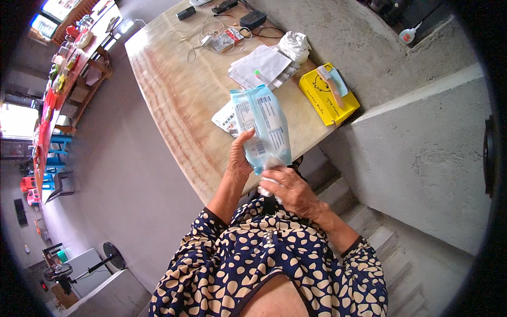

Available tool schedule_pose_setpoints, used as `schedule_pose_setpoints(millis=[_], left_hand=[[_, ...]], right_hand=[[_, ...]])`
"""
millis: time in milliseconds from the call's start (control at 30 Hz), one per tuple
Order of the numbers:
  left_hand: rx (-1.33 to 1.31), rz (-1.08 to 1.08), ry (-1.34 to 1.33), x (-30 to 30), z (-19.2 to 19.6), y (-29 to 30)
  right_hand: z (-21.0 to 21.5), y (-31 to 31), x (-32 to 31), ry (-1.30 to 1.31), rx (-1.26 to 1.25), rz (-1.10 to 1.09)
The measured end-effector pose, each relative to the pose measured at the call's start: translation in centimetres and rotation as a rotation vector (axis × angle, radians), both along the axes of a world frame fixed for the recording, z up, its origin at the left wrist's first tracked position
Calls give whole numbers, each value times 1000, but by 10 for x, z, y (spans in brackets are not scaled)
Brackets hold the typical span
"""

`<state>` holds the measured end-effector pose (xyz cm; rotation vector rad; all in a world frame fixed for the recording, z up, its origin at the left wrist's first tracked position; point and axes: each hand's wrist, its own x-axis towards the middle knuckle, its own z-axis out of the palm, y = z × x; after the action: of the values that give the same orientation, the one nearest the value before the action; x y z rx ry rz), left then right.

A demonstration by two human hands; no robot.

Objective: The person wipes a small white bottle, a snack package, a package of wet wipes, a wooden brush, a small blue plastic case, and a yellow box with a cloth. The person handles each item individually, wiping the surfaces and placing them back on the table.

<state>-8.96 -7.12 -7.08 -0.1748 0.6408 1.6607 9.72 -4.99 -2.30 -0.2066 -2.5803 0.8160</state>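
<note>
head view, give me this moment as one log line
left hand: holds light-blue packet | right hand: grips white crumpled material near packet's lower end | table: papers, yellow box, brush on box

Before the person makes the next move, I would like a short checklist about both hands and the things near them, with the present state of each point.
1. Left hand grips the light-blue pack: ok, thumb over its printed face.
2. Right hand holds the white crumpled piece: ok, at the pack's lower end.
3. Pack closed: cannot tell, no opening shows on the face in view.
4. Table free behind the pack: not ok, a white packet lies there, partly hidden.
5. Brush resting on the yellow box: ok.
</note>
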Motion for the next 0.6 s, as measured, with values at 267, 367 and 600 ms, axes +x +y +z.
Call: schedule_pose_setpoints(millis=[267,367,600], left_hand=[[89,43,-108,4,10,11],[36,23,-37,4,11,14],[93,37,-127,-8,4,-1]], right_hand=[[55,27,-30,269,138,-452],[27,15,-35,99,199,-192],[13,46,-6,21,-35,-328]])
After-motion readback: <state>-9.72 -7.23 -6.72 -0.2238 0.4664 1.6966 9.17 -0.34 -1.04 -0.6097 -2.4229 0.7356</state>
